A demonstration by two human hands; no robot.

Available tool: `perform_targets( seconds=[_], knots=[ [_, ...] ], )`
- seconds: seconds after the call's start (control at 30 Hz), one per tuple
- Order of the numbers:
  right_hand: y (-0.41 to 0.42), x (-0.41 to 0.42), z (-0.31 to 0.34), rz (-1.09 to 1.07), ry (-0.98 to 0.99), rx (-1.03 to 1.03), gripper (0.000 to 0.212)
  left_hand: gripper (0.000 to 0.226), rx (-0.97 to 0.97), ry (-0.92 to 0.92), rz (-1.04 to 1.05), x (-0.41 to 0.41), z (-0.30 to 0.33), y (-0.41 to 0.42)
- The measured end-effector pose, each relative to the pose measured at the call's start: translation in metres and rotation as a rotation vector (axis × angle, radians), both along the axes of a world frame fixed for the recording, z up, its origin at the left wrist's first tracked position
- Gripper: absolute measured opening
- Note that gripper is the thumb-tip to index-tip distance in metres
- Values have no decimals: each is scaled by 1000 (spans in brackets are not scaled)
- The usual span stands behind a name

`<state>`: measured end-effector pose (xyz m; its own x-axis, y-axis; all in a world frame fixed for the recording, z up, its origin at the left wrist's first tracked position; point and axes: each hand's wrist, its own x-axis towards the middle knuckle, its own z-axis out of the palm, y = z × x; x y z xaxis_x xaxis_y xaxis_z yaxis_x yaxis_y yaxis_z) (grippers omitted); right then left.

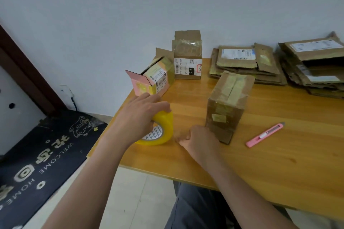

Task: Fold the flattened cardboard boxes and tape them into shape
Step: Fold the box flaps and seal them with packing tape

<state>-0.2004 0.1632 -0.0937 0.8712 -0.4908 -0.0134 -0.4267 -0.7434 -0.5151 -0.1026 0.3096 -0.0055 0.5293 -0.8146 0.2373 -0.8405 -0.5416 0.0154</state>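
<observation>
My left hand (138,115) grips a yellow tape roll (161,132) resting on the wooden table (279,163). My right hand (200,140) is closed and seems to pinch the tape's free end, right beside the near lower corner of a folded brown box (229,104) whose top seam carries yellowish tape. A pink-sided box (152,78) with open flaps lies on its side near the table's left edge. Behind it stands a labelled brown box (188,57). Flattened cardboard boxes lie in stacks at the back (245,61) and back right (314,65).
A pink utility knife (265,135) lies on the table to the right of the brown box. A white wall runs behind the table. On the floor at the left lies a dark welcome mat (42,156). My lap shows under the table's front edge.
</observation>
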Motion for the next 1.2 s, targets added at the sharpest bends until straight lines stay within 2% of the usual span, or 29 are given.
perform_targets(
  seconds=[0.17,0.23,0.3,0.37,0.43,0.5,0.6,0.7,0.83,0.93,1.03,1.13,1.2],
  knots=[
    [0,-4,0,5,-25,6,34,50,61,80,36,-10,7,-4],
    [-6,-12,2,-25,-121,30,34,48,95,122,69,-19,11,-7],
    [-18,-24,12,-75,-368,49,37,48,143,74,113,-26,13,-15],
    [-38,-35,26,-151,-701,-22,39,51,133,54,160,-34,13,-27],
    [-67,-41,37,-242,-953,-54,36,49,15,65,171,-45,9,-44],
    [-99,-41,39,-314,-1037,-43,27,39,-147,57,116,-58,3,-64],
    [-138,-35,34,-364,-885,136,23,28,-296,277,113,-77,-7,-96],
    [-165,-27,34,-296,-660,376,47,24,-357,570,249,-84,-24,-123],
    [-178,-18,38,-224,-549,618,59,31,-469,661,291,-79,-42,-145],
    [-181,-23,38,-301,-612,602,54,38,-551,726,330,-69,-45,-157],
    [-182,-34,34,-415,-652,533,43,30,-729,866,394,-63,-39,-171],
    [-185,-44,25,-444,-648,488,52,29,-886,1037,526,-62,-32,-185],
    [-188,-48,19,-431,-613,457,50,34,-912,1159,588,-61,-31,-194]
  ],
)
